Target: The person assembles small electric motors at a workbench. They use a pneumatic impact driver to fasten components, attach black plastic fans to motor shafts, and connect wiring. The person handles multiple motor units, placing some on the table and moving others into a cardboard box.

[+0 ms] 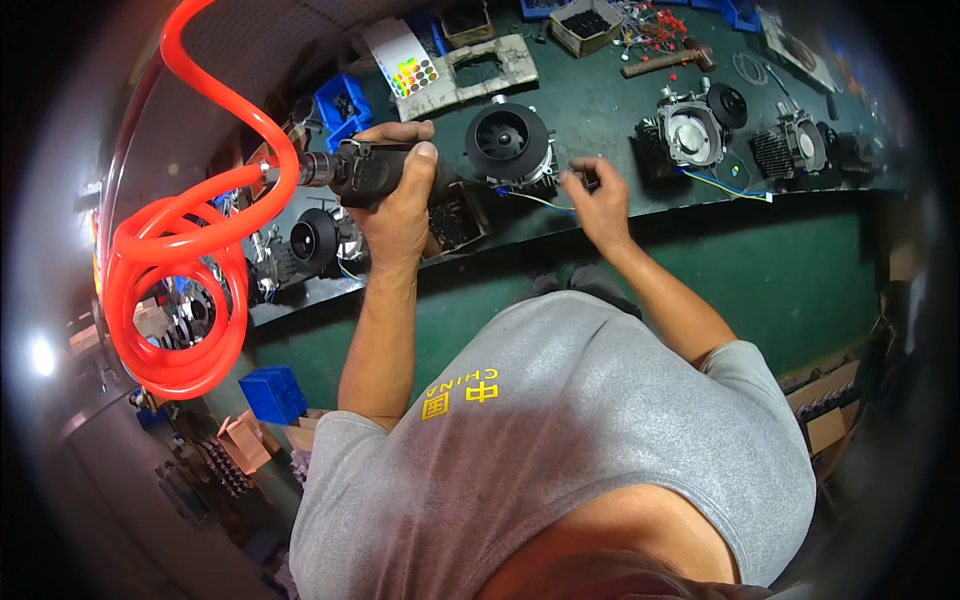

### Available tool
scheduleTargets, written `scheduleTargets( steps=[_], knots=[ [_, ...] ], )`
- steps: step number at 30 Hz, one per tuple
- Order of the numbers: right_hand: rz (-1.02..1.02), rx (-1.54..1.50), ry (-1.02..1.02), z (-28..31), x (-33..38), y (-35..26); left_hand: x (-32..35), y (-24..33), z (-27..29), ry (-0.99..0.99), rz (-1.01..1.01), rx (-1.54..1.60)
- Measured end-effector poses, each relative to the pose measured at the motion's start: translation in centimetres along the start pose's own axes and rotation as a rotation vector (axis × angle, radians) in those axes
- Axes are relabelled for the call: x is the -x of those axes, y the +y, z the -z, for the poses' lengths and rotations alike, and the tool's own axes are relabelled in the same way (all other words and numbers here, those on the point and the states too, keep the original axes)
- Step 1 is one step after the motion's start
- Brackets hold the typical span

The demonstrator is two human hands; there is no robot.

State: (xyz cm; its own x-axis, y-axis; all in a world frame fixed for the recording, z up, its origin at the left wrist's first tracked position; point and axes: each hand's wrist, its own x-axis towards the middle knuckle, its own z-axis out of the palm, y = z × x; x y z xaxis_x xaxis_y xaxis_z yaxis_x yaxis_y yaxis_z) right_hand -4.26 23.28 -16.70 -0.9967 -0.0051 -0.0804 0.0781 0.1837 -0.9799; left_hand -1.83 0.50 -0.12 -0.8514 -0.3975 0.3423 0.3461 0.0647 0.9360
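My left hand (400, 205) is wrapped round a black air screwdriver (370, 175), thumb along its top. A red coiled air hose (185, 235) joins the tool at its left end. Right of the tool stands a metal blower unit with a black fan wheel (503, 140) on top. My right hand (600, 205) is at the right side of this unit, fingers curled and thumb and forefinger nearly together. Something small and dark shows at the fingers, too small to name. A thin yellow-green wire (540, 201) runs from the unit toward that hand.
More blower units stand on the dark bench: one right (690, 135), one farther right (795, 145), one left (318, 238). A small open box (458, 222) sits at the front edge. Behind lie a hammer (660, 63), a parts box (587, 25) and a blue bin (342, 105).
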Motion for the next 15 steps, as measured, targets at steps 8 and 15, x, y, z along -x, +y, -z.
scheduleTargets(
  steps=[8, 15],
  knots=[
    [-0.161, -0.313, -0.433, -6.8, 4.0, -0.5, 0.0, 1.1, 0.9, 0.019, 0.051, 0.021],
    [-0.159, -0.302, -0.303, -11.0, 2.9, 0.2, -0.4, 2.2, 2.0, 0.048, 0.001, 0.017]
  ],
)
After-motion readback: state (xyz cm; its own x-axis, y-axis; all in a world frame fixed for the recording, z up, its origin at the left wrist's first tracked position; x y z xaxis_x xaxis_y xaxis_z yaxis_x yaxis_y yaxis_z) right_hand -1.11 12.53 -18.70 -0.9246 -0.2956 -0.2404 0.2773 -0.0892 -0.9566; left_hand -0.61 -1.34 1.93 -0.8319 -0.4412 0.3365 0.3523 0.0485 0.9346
